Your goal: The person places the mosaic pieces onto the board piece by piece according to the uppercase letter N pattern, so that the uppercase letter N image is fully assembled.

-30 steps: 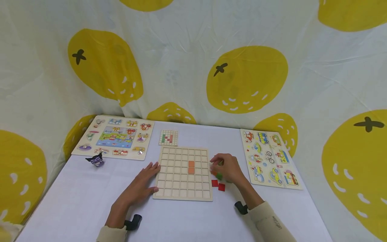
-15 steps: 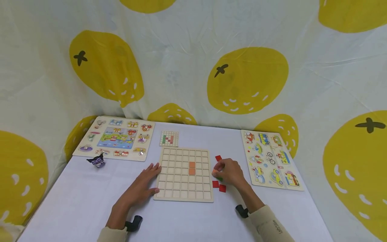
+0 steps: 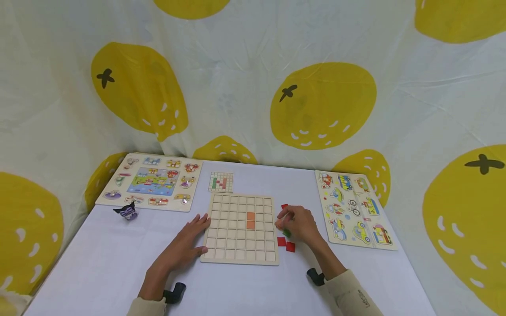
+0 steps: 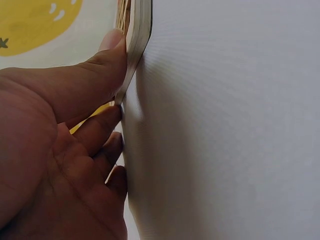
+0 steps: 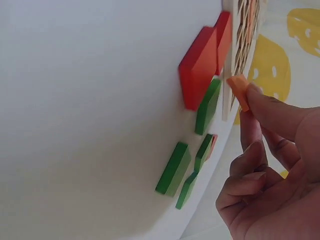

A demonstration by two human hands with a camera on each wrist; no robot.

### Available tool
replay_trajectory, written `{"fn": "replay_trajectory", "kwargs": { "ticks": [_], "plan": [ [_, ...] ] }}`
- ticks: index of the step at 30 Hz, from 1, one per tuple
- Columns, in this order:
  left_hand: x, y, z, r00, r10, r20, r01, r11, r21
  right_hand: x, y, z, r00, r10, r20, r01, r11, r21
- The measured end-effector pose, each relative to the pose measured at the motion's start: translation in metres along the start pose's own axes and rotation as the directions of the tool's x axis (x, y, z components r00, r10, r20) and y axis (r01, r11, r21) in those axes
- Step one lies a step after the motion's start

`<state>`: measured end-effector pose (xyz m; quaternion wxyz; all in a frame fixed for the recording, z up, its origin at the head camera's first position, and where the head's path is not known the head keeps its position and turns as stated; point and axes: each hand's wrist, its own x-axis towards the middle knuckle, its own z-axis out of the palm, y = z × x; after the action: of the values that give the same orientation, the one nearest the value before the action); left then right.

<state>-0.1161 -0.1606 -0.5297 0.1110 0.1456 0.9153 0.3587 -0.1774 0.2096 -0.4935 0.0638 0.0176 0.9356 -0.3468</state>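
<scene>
My left hand (image 3: pixel 183 245) rests at the left edge of a wooden grid board (image 3: pixel 229 241), its fingers and thumb against the rim. In the left wrist view, the thumb (image 4: pixel 90 82) touches the board's edge. Just right of the board, my right hand (image 3: pixel 301 224) pinches an orange square tile (image 5: pixel 239 91) between thumb and finger, held above the table. Two orange tiles (image 3: pixel 251 216) sit in the grid, one above the other. Loose red tiles (image 5: pixel 200 70) and several green tiles (image 5: pixel 207 107) lie near the right hand, which partly covers them in the head view.
A small pattern card (image 3: pixel 220 182) lies behind the board. A picture puzzle (image 3: pixel 186 193) stands at the back left with a small dark toy figure (image 3: pixel 127 211) before it. Another vehicle puzzle (image 3: pixel 345 224) lies at the right. A lemon-print cloth (image 3: pixel 237 87) hangs behind the table.
My right hand, first over the loose tiles, has taken an orange tile and shifted slightly; a red tile behind it has come into view. The left hand stays at the board.
</scene>
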Motion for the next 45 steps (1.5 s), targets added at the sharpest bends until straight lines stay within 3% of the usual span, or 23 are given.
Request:
{"fn": "replay_trajectory", "kwargs": {
  "ticks": [18, 24, 32, 45],
  "plan": [
    [-0.001, 0.002, 0.0, 1.0, 0.008, -0.007, -0.008, 1.0, -0.015, -0.012, -0.032, 0.028, 0.991, -0.13, 0.036, 0.129, 0.991, 0.037],
    [-0.002, 0.0, 0.0, 1.0, 0.01, -0.006, -0.01, 1.0, -0.017, -0.012, -0.041, 0.039, 0.99, -0.115, 0.083, 0.11, 0.992, 0.053],
    [-0.001, -0.001, 0.0, 1.0, 0.011, -0.007, -0.011, 1.0, -0.009, -0.011, -0.044, 0.047, 0.984, -0.14, 0.111, 0.144, 0.989, -0.022],
    [-0.001, 0.002, -0.001, 1.0, 0.017, -0.012, -0.017, 1.0, -0.006, -0.011, -0.046, 0.049, 0.979, -0.145, 0.142, 0.149, 0.989, -0.016]
  ]
}}
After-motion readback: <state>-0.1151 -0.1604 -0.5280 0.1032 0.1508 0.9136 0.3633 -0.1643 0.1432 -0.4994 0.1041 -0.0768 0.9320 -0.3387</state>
